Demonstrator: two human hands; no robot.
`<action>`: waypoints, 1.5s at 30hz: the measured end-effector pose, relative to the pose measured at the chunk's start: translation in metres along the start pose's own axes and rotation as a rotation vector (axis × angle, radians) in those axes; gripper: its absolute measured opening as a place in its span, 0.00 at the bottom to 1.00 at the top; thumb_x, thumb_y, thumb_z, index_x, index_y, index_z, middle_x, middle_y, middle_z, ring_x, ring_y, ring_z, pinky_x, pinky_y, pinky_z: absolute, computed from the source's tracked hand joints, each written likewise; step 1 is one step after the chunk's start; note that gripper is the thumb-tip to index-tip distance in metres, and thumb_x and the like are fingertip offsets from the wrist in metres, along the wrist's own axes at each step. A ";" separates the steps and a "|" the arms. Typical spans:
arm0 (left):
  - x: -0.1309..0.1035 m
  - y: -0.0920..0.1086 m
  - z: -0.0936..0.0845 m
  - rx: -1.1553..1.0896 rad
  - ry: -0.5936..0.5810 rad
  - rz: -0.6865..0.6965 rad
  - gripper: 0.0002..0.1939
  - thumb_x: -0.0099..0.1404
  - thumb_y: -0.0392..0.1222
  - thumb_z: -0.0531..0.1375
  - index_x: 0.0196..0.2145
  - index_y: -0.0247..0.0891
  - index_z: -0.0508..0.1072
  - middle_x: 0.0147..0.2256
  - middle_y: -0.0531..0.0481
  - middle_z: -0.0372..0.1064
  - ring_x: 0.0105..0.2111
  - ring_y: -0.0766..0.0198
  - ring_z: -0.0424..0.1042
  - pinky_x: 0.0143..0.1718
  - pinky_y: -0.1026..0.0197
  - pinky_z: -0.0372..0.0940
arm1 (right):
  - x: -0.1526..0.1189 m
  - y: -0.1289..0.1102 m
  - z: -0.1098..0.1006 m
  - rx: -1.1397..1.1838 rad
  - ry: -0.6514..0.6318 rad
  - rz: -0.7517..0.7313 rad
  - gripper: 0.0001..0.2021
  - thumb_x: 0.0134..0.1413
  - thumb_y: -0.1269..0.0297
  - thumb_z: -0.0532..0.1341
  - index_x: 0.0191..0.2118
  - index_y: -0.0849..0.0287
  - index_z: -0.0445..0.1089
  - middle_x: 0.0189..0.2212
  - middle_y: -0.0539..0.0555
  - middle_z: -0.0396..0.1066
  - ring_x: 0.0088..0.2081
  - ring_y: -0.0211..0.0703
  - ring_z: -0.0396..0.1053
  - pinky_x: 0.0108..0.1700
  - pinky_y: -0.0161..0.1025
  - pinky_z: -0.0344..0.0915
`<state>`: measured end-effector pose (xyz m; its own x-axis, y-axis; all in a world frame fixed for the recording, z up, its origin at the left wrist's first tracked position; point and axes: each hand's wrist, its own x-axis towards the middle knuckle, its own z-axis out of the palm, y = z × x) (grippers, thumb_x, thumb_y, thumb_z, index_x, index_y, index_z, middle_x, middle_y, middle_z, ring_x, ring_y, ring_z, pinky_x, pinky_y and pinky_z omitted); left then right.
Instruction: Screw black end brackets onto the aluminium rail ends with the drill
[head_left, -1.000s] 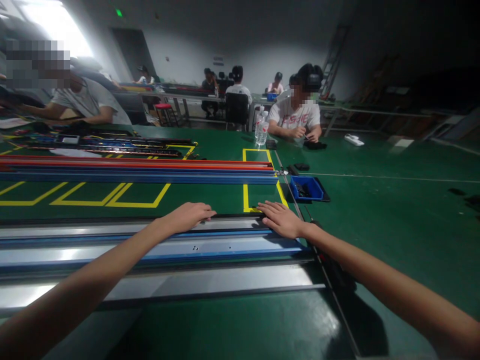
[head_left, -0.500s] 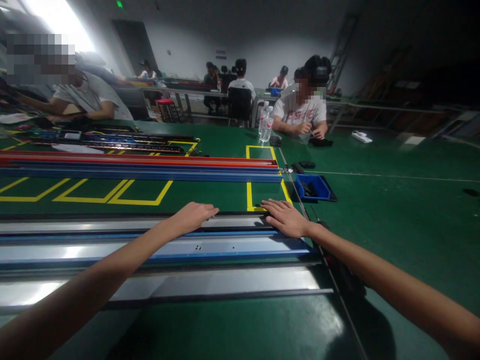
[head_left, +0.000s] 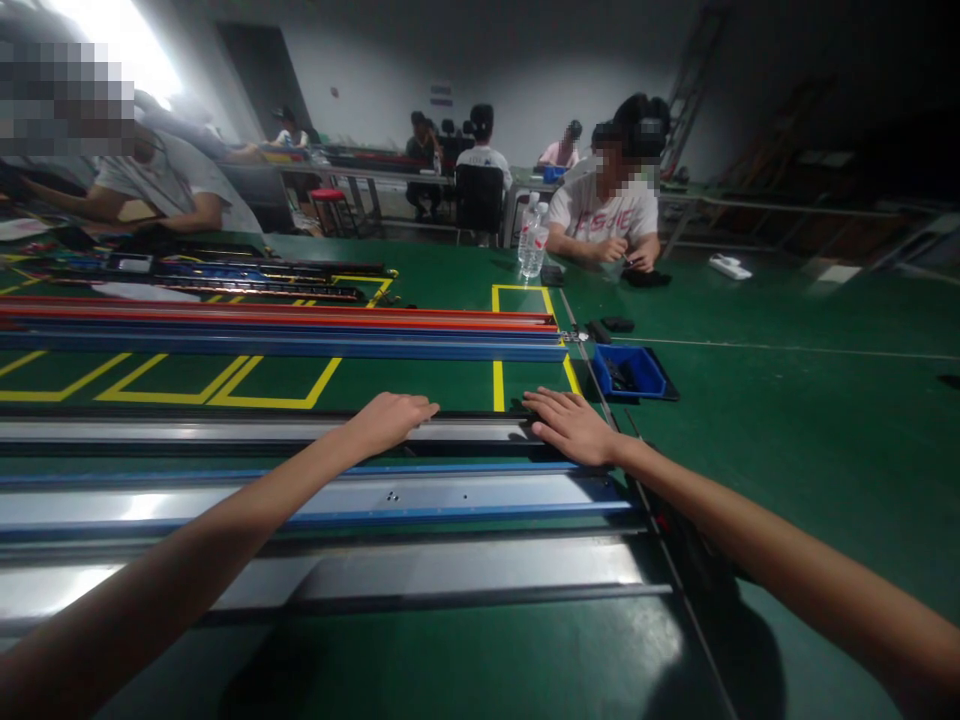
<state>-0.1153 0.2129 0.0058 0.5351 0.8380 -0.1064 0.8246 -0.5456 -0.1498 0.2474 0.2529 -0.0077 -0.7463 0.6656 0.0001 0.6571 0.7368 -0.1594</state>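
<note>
Three long metal profiles lie side by side across the green table in front of me. My left hand [head_left: 392, 420] is closed over the far silver profile [head_left: 225, 431] with black edges, its fingers bent over the far edge. Near that profile's right end rests my right hand [head_left: 576, 428], fingers stretched out and slightly spread across the top. The blue-edged profile [head_left: 450, 492], with a few small holes, lies just nearer to me. Closest is a wide silver profile [head_left: 465, 565].
Red and blue rails [head_left: 420, 338] lie beyond yellow tape rectangles. A blue bin [head_left: 637, 372] with dark parts stands right of them. Water bottles [head_left: 534, 250] stand farther back. Co-workers sit across the table and at the left; one person [head_left: 600, 215] handles something small.
Both hands have moved slightly away from me along with the far silver profile. The gap between it and the blue-edged profile is wider.
</note>
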 end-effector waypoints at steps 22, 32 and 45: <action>0.009 -0.004 -0.003 0.039 -0.012 -0.007 0.20 0.69 0.27 0.54 0.54 0.40 0.74 0.45 0.45 0.78 0.46 0.58 0.78 0.37 0.62 0.69 | 0.012 0.008 0.000 -0.032 0.018 -0.002 0.29 0.75 0.47 0.42 0.70 0.56 0.60 0.72 0.59 0.56 0.72 0.59 0.51 0.68 0.61 0.52; 0.016 -0.011 -0.002 0.047 -0.003 -0.018 0.20 0.69 0.28 0.54 0.54 0.41 0.74 0.46 0.45 0.78 0.45 0.58 0.79 0.36 0.63 0.68 | 0.017 0.009 -0.001 -0.034 0.022 0.008 0.29 0.75 0.47 0.42 0.70 0.54 0.60 0.72 0.58 0.57 0.72 0.59 0.52 0.67 0.61 0.53; 0.022 -0.018 0.003 0.040 0.013 -0.019 0.21 0.70 0.29 0.54 0.57 0.41 0.73 0.49 0.45 0.78 0.47 0.58 0.78 0.38 0.63 0.69 | 0.024 0.013 -0.002 -0.050 0.031 0.014 0.29 0.75 0.47 0.41 0.69 0.56 0.62 0.71 0.60 0.58 0.71 0.59 0.55 0.66 0.60 0.53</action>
<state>-0.1190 0.2415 0.0033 0.5225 0.8479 -0.0903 0.8265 -0.5296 -0.1906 0.2384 0.2782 -0.0082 -0.7339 0.6786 0.0287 0.6725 0.7319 -0.1103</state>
